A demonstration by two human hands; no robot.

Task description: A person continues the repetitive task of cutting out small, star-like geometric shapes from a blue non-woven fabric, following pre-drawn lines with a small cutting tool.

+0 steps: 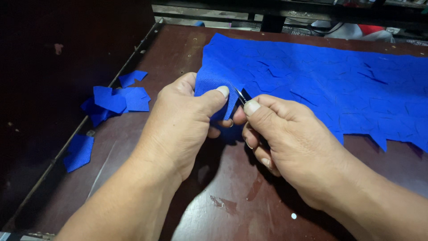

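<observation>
A large sheet of blue fabric [321,80] lies across the far right of a dark brown table [223,196], its near edge jagged. My left hand [183,120] pinches the sheet's near left corner between thumb and fingers. My right hand [285,138] is closed around small metal snips [240,95], whose thin blades touch the fabric right beside my left thumb. Most of the snips is hidden inside my right hand.
Several cut blue fabric pieces [118,98] lie in a heap by the table's left edge, and one more piece [79,151] hangs over that edge nearer me. A metal rail runs along the left side. Dark frame bars and clutter sit beyond the far edge.
</observation>
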